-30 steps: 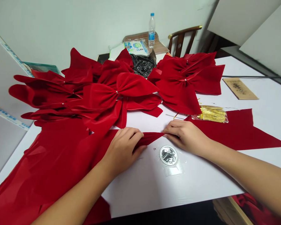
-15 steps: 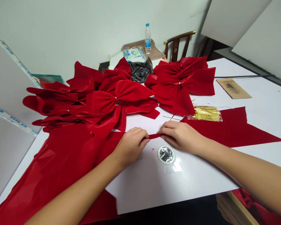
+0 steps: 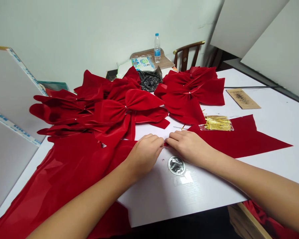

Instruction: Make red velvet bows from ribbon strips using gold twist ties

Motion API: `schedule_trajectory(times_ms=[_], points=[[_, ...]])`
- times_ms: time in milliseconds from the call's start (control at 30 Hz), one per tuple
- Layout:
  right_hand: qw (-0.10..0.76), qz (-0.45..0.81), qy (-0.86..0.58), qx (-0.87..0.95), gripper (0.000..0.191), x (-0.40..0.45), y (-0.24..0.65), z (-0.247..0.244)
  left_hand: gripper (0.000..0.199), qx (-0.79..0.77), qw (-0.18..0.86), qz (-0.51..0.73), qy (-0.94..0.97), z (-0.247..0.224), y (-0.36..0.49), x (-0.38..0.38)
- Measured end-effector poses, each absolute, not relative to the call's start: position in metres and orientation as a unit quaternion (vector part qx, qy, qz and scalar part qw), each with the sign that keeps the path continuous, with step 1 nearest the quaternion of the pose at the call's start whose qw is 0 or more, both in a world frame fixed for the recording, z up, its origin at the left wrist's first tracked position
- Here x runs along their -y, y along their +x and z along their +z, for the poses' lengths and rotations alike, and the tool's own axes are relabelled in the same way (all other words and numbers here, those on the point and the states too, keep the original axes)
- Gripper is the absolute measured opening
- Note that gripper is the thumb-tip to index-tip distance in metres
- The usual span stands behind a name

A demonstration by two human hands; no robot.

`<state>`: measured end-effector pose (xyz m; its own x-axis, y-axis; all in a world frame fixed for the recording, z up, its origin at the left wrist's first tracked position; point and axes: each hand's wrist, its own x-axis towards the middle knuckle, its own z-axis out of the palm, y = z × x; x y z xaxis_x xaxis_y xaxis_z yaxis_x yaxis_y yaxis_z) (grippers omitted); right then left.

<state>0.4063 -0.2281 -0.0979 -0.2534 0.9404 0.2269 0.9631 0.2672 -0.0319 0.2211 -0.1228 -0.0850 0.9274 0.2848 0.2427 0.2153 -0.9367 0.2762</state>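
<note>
The left hand (image 3: 144, 155) and right hand (image 3: 189, 146) are gripping the red ribbon (image 3: 166, 143) between them, with a foil disc (image 3: 176, 165) lying just below on the worktop (image 3: 204, 196) and velvet bows (image 3: 129, 106) crowding beyond.

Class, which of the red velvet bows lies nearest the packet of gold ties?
The front bow of the right-hand pile: its lower tail ends left of the packet of gold ties; the other bows lie behind it or further left.
</note>
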Motion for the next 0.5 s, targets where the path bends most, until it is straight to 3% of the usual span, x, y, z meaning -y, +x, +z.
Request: schedule_trajectory(times_ms=[200,500], points=[[0.140,0.012,-0.614,0.776,0.017,0.230,0.413,-0.076,0.005,-0.156,0.195,0.110,0.962,-0.046,0.221,0.120],[0.227,0.125,-0.567,0.782,0.025,0.211,0.427,-0.027,0.008,-0.218,0.372,0.110,0.895,-0.009,0.228,0.103]])
